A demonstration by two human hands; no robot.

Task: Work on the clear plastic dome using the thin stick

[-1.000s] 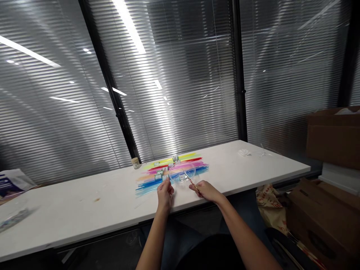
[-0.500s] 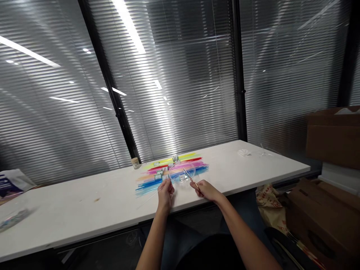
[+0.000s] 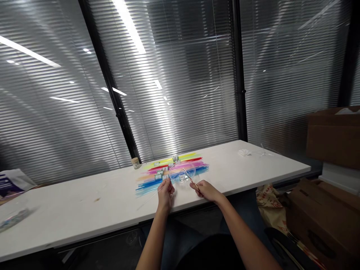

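Note:
My left hand (image 3: 165, 194) rests at the near edge of the white table (image 3: 84, 210), fingers pinched on the end of a thin clear strand (image 3: 149, 198) that trails left across the top. My right hand (image 3: 206, 189) grips a thin red-handled tool (image 3: 189, 177) whose tip reaches into a clear round dish (image 3: 182, 171). The dish sits on a fan of coloured strips (image 3: 171, 170), yellow, pink, orange and blue, with several small labelled packets among them. What the dish contains is too small to tell.
A small tan cup (image 3: 135, 162) stands behind the strips by the black window post. Crumpled clear wrap (image 3: 244, 152) lies far right on the table. A bag of beads (image 3: 12, 218) and a printed packet (image 3: 12, 181) are at the far left. Cardboard boxes (image 3: 332, 138) stack at right.
Both hands have shifted slightly; the thin strand now shows trailing left from my left hand. The tool stays in the dish.

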